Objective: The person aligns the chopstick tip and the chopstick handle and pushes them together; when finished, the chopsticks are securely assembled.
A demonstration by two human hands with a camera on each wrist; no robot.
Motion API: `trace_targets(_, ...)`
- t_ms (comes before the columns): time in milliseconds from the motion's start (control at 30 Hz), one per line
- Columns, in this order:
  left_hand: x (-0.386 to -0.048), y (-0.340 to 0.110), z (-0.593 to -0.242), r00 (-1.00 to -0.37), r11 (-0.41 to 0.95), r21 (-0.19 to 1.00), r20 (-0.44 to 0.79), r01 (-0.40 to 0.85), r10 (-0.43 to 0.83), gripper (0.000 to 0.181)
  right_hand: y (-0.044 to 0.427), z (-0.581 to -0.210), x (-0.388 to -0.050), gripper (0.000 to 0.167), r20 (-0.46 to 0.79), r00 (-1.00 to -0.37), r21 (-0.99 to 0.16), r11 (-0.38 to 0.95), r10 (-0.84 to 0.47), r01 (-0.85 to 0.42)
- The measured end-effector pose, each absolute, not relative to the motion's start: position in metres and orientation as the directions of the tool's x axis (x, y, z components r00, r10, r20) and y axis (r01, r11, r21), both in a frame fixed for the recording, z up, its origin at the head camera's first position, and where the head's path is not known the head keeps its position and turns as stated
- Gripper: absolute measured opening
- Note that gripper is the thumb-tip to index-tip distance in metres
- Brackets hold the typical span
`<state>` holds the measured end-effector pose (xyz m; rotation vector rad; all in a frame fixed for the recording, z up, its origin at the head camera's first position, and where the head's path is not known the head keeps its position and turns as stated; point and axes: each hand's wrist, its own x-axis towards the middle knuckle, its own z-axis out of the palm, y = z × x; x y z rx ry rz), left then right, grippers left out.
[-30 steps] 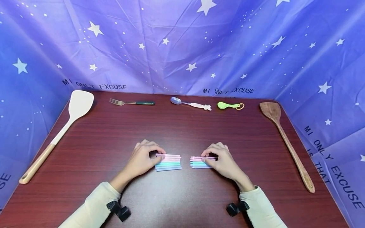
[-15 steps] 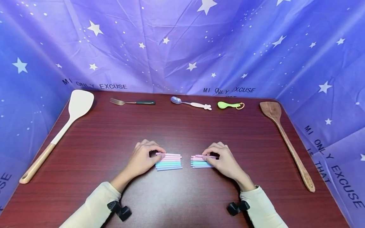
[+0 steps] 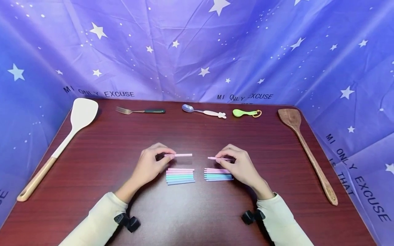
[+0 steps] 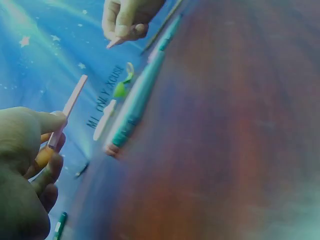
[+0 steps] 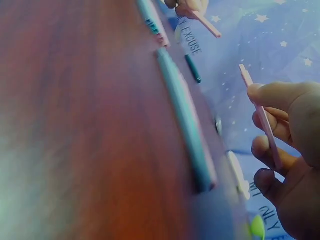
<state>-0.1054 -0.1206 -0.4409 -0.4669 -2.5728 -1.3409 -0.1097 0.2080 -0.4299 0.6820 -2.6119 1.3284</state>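
My left hand (image 3: 150, 163) pinches a slim pink stick (image 3: 184, 155) between thumb and fingers, raised off the table. Opposite it, my right hand (image 3: 241, 163) pinches another pink stick (image 3: 211, 158), whose left end narrows to a thin tip (image 5: 242, 68). The two sticks point toward each other with a gap between them. Below the left hand lies a row of pink, green and blue sticks (image 3: 181, 177). A similar row (image 3: 217, 175) lies below the right hand, partly covered by the fingers. Both rows look blurred in the wrist views.
Along the table's (image 3: 197, 136) back edge lie a fork (image 3: 141, 111), a spoon (image 3: 204, 112) with a pink handle and a small green spoon (image 3: 246, 113). A white spatula (image 3: 72, 131) lies at the left, a wooden spatula (image 3: 304, 143) at the right. A starry curtain (image 3: 172, 68) stands behind.
Both hands have lifted from their rows and moved slightly toward the back, each carrying one pink stick. The remaining sticks stay in their rows. The head view has shifted slightly.
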Motion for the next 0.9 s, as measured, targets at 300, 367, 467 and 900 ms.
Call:
trace_targets(300, -0.116, -0.114, -0.422, -0.925, 0.494, 0.784, 0.345, 0.376, 0.158, 0.008, 0.190, -0.412, -0.123, 0.012, 0.335, -0.893, -0.756, 0.479, -0.301, -0.446)
trace_targets(367, -0.117, -0.112, -0.420, -0.923, 0.490, 0.784, 0.354, 0.380, 0.151, 0.008, 0.187, -0.410, -0.124, 0.012, 0.333, -0.897, -0.767, 0.470, -0.290, -0.436)
trace_targets(467, -0.117, -0.110, -0.417, -0.924, 0.483, 0.790, 0.353, 0.378, 0.147, 0.008, 0.183, -0.409, -0.125, 0.012, 0.333, -0.901, -0.779, 0.458, -0.277, -0.429)
trace_targets(900, -0.116, -0.102, -0.422, -0.932, 0.488, 0.794, 0.308, 0.362, 0.191, 0.008, 0.181, -0.411, -0.127, 0.008, 0.351, -0.883, -0.786, 0.415, -0.312, -0.459)
